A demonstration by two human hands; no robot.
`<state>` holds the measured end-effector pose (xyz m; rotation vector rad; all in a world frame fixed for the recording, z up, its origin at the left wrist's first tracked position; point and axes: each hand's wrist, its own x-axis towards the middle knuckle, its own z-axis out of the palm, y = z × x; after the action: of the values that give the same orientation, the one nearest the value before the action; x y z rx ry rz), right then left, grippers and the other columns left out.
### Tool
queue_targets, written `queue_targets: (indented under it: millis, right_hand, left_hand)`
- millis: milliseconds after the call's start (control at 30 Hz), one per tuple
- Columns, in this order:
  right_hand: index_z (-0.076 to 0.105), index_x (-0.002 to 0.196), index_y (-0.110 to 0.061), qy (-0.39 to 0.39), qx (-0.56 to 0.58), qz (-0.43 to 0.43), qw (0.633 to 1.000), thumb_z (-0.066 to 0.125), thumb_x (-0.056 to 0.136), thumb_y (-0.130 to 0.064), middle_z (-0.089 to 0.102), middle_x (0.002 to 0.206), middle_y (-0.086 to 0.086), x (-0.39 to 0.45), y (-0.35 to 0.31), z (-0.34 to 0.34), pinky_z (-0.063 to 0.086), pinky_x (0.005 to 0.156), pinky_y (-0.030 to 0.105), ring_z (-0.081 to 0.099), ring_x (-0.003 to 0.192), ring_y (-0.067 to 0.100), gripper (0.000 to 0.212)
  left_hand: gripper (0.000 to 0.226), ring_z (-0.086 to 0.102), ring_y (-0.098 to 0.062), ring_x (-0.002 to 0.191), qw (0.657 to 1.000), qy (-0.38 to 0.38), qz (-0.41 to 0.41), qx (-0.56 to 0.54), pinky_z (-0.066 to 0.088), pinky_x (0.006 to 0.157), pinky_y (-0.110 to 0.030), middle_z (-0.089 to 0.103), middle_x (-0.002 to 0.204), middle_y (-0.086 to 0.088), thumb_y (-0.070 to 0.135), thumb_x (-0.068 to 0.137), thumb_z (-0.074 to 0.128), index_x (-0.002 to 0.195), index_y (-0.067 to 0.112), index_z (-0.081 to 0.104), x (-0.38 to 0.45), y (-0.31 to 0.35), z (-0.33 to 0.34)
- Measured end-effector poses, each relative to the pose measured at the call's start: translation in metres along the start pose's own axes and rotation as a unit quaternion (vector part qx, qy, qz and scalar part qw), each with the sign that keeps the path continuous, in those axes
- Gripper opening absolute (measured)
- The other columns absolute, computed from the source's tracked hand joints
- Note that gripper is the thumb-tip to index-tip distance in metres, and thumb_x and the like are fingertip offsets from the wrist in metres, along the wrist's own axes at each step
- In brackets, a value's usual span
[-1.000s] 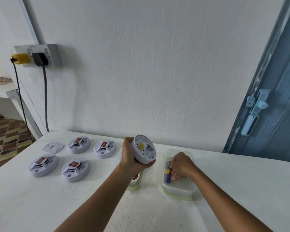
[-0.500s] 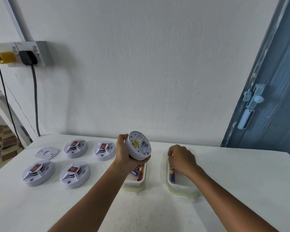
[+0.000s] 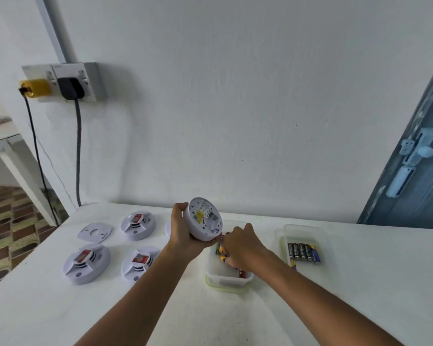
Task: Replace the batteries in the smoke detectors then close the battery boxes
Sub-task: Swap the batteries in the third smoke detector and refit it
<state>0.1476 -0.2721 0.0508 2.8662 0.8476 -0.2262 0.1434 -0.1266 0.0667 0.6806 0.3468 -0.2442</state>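
Early going, I judge: the left hand (image 3: 183,232) grips one smoke detector (image 3: 204,218), back exposed, while the right hand (image 3: 240,248) reaches into the near battery box (image 3: 225,278) — whether its curled fingers hold a battery, I cannot tell. Four detectors (image 3: 86,263) wait on the table (image 3: 60,308) — both boxes open.

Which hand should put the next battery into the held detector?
Right. The right hand is already at the batteries in the near box; the left hand grips the detector.
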Motion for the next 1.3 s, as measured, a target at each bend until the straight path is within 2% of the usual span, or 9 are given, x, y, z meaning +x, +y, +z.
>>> queue_targets:
  millis: [133, 200, 267, 367, 500, 567, 733, 1000, 1300]
  right_hand:
    - [0.038, 0.068, -0.015, 0.006, -0.012, 0.011, 1.0, 0.048, 0.092, -0.012, 0.038, 0.067, -0.002, 0.009, -0.016, 0.008, 0.031, 0.089, 0.039, 0.057, 0.095, 0.029, 0.026]
    - [0.054, 0.088, -0.011, 0.016, 0.048, 0.024, 0.998, 0.047, 0.091, -0.011, 0.06, 0.089, 0.004, 0.011, -0.017, 0.009, 0.035, 0.084, 0.035, 0.059, 0.103, 0.029, 0.008]
    - [0.06, 0.112, -0.019, 0.017, 0.177, 0.063, 0.982, 0.05, 0.087, -0.012, 0.065, 0.108, 0.003, 0.012, -0.011, 0.008, 0.041, 0.077, 0.029, 0.061, 0.103, 0.026, 0.028]
    - [0.067, 0.103, -0.021, 0.109, 0.429, 0.105, 0.891, 0.058, 0.085, -0.011, 0.069, 0.08, 0.001, 0.007, 0.001, -0.002, 0.047, 0.065, 0.023, 0.066, 0.073, 0.014, 0.022]
    - [0.064, 0.097, -0.009, 0.216, 0.684, 0.11, 0.688, 0.066, 0.087, -0.006, 0.072, 0.069, 0.005, 0.0, 0.002, -0.023, 0.049, 0.053, 0.026, 0.065, 0.058, 0.015, 0.011]
    - [0.065, 0.098, -0.01, 0.247, 0.698, 0.091, 0.666, 0.068, 0.087, -0.009, 0.073, 0.073, 0.004, 0.002, -0.002, -0.03, 0.048, 0.053, 0.026, 0.065, 0.06, 0.015, 0.012]
    - [0.071, 0.097, -0.012, 0.31, 0.601, 0.079, 0.732, 0.075, 0.083, -0.017, 0.069, 0.076, 0.001, 0.012, -0.013, -0.028, 0.045, 0.057, 0.013, 0.061, 0.063, 0.004, 0.016]
    - [0.059, 0.133, -0.015, 0.321, 0.377, 0.018, 0.869, 0.051, 0.098, -0.018, 0.039, 0.148, 0.0, 0.007, -0.017, -0.016, 0.038, 0.099, 0.019, 0.037, 0.132, 0.014, 0.036]
    - [0.053, 0.135, -0.006, 0.337, 0.314, -0.022, 0.887, 0.03, 0.094, -0.043, 0.033, 0.155, 0.007, -0.004, -0.019, -0.001, 0.041, 0.109, 0.039, 0.028, 0.142, 0.022, 0.06]
  left_hand:
    - [0.047, 0.051, -0.038, 0.109, 1.0, 0.003, -0.005, -0.008, 0.045, 0.085, -0.048, 0.056, 0.118, -0.019, 0.045, 0.084, 0.046, 0.113, 0.012, 0.063, 0.0, 0.006, -0.009]
    - [0.046, 0.052, -0.038, 0.107, 1.0, 0.003, -0.005, -0.01, 0.046, 0.085, -0.048, 0.057, 0.116, -0.019, 0.045, 0.084, 0.046, 0.111, 0.012, 0.063, 0.0, 0.009, -0.01]
    - [0.045, 0.052, -0.037, 0.104, 1.0, 0.003, -0.003, -0.013, 0.046, 0.084, -0.048, 0.058, 0.111, -0.018, 0.045, 0.085, 0.045, 0.108, 0.012, 0.064, -0.002, 0.012, -0.012]
    - [0.043, 0.053, -0.035, 0.101, 1.0, 0.008, 0.007, -0.023, 0.043, 0.089, -0.05, 0.059, 0.108, -0.017, 0.045, 0.086, 0.043, 0.105, 0.012, 0.064, -0.004, 0.016, -0.016]
    - [0.043, 0.052, -0.035, 0.101, 1.0, 0.008, 0.01, -0.021, 0.038, 0.098, -0.05, 0.058, 0.109, -0.019, 0.045, 0.088, 0.042, 0.105, 0.011, 0.063, -0.006, 0.016, -0.015]
    - [0.045, 0.052, -0.036, 0.1, 1.0, -0.001, 0.007, -0.014, 0.037, 0.099, -0.049, 0.058, 0.109, -0.02, 0.045, 0.088, 0.041, 0.106, 0.01, 0.062, -0.008, 0.014, -0.013]
    - [0.048, 0.057, -0.034, 0.099, 0.999, -0.029, 0.021, -0.001, 0.042, 0.093, -0.048, 0.063, 0.105, -0.02, 0.044, 0.089, 0.038, 0.105, 0.009, 0.066, -0.013, 0.014, -0.008]
    - [0.047, 0.056, -0.032, 0.092, 0.999, -0.039, 0.015, -0.019, 0.043, 0.087, -0.045, 0.065, 0.095, -0.016, 0.044, 0.085, 0.039, 0.094, 0.01, 0.07, -0.02, 0.012, -0.01]
    - [0.048, 0.056, -0.032, 0.093, 0.999, -0.033, 0.014, -0.015, 0.043, 0.087, -0.045, 0.064, 0.101, -0.016, 0.046, 0.086, 0.038, 0.1, 0.011, 0.068, -0.021, 0.013, -0.008]
